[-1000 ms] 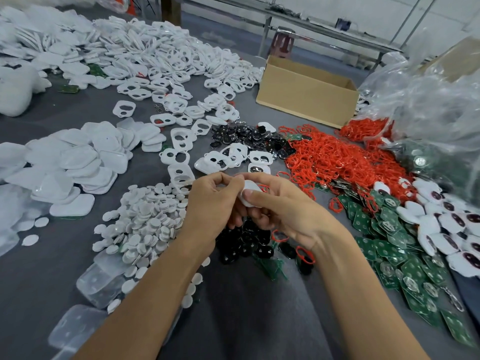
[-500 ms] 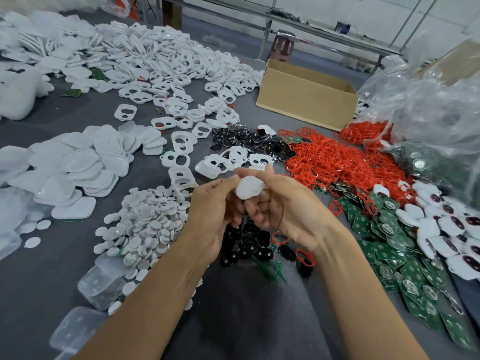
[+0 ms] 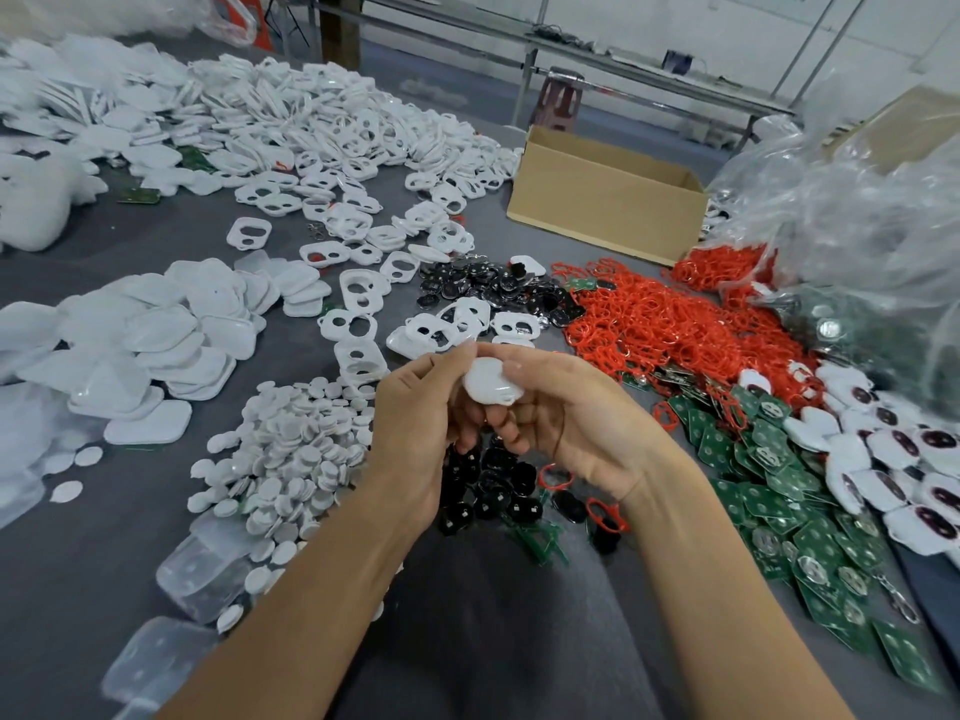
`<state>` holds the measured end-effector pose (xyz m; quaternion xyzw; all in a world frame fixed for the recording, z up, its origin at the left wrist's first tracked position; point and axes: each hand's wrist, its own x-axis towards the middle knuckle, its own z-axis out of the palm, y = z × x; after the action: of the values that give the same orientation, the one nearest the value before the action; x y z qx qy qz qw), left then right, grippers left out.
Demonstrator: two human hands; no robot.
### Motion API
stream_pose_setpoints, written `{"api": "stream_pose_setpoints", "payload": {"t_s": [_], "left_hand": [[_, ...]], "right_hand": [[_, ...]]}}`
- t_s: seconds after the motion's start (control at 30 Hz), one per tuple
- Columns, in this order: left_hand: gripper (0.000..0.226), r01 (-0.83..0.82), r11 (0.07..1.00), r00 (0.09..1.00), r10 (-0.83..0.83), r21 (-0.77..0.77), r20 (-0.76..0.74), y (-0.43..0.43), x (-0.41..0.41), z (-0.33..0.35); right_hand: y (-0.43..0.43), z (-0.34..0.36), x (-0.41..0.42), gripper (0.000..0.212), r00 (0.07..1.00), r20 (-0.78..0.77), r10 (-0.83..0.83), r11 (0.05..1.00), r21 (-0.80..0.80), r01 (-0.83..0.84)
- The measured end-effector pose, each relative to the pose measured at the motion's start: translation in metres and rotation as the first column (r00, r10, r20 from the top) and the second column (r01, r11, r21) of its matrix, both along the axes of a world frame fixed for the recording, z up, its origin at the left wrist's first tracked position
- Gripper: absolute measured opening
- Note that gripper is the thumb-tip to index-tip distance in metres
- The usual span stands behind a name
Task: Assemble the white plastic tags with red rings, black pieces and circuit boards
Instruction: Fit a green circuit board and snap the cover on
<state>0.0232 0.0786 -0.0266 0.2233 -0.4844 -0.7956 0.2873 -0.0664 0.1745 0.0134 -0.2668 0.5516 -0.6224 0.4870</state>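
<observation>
Bare table (image 3: 72, 553) is lying open near left; left hand (image 3: 415, 428) and right hand (image 3: 576, 423) are clamping 1 white tag (image 3: 488, 385) between their fingers.

Glossy plastic tag (image 3: 488, 380); matt (seemingly cloth) table cover (image 3: 130, 522).

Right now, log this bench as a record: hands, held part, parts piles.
left hand: grips the held part's left side
right hand: grips its right side
held part: white tag, between both hands
red rings: heap beyond the right hand
circuit boards: green, spread at right
black pieces: cluster below the hands
cardboard box: open, far side
</observation>
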Motion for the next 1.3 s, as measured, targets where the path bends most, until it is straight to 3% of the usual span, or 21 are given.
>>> {"api": "stream_pose_setpoints", "payload": {"t_s": [0.1, 0.33, 0.5, 0.6, 0.73, 0.83, 0.9, 0.97, 1.03, 1.1, 1.13, 1.2, 1.3], "left_hand": [[0.037, 0.006, 0.999, 0.998, -0.003, 0.042, -0.065, 0.000, 0.000, 0.002], [0.026, 0.117, 0.988, 0.969, -0.092, 0.097, -0.231, 0.001, 0.004, 0.010], [0.018, 0.123, 0.990, 0.961, -0.102, 0.067, -0.255, -0.001, 0.006, 0.008], [0.020, 0.098, 0.993, 0.970, -0.081, 0.065, -0.228, -0.001, 0.004, 0.006], [0.037, 0.052, 0.995, 0.981, -0.036, 0.081, -0.190, -0.003, 0.003, 0.004], [0.037, 0.042, 0.997, 0.981, -0.029, 0.067, -0.190, -0.004, 0.004, 0.005], [0.030, 0.033, 0.999, 0.984, -0.025, 0.038, -0.178, -0.003, 0.005, 0.005], [0.027, 0.033, 0.999, 0.986, -0.033, -0.007, -0.161, -0.002, 0.005, 0.006], [0.031, 0.027, 0.999, 0.985, -0.031, -0.024, -0.167, -0.002, 0.007, 0.007], [0.035, 0.023, 1.000, 0.983, -0.024, -0.004, -0.180, -0.005, 0.009, 0.007], [0.037, 0.025, 1.000, 0.983, -0.024, 0.005, -0.181, -0.005, 0.009, 0.007], [0.037, 0.024, 1.000, 0.983, -0.022, 0.011, -0.180, -0.007, 0.010, 0.006], [0.038, 0.032, 0.999, 0.984, -0.033, -0.009, -0.174, -0.009, 0.008, 0.003]], "right_hand": [[0.001, 0.002, -0.001, 0.034, 0.999, 0.047, -0.023, 0.999, -0.025, 0.024], [0.008, 0.006, -0.007, 0.040, 0.999, 0.032, 0.035, 0.991, -0.126, -0.031], [0.009, 0.005, -0.007, 0.041, 0.996, -0.013, 0.086, 0.983, -0.165, -0.087], [0.009, 0.010, -0.006, 0.038, 0.993, -0.113, 0.024, 0.993, -0.114, -0.037], [0.020, 0.026, -0.004, 0.028, 0.892, -0.391, -0.225, 0.974, -0.076, 0.212], [0.053, 0.044, 0.001, 0.021, 0.808, -0.482, -0.339, 0.940, -0.142, 0.310], [0.090, 0.051, 0.005, 0.023, 0.698, -0.592, -0.402, 0.909, -0.168, 0.381], [0.136, 0.050, 0.012, 0.028, 0.539, -0.694, -0.478, 0.842, -0.187, 0.505], [0.187, 0.041, 0.020, 0.031, 0.286, -0.815, -0.504, 0.705, -0.197, 0.681], [0.238, 0.028, 0.024, 0.028, -0.023, -0.902, -0.431, 0.471, -0.247, 0.847], [0.262, 0.021, 0.025, 0.025, -0.134, -0.922, -0.363, 0.331, -0.262, 0.907], [0.302, 0.010, 0.026, 0.026, -0.195, -0.947, -0.255, 0.114, -0.230, 0.967], [0.340, -0.004, 0.030, 0.025, -0.100, -0.990, -0.097, -0.004, -0.100, 0.995]]}}
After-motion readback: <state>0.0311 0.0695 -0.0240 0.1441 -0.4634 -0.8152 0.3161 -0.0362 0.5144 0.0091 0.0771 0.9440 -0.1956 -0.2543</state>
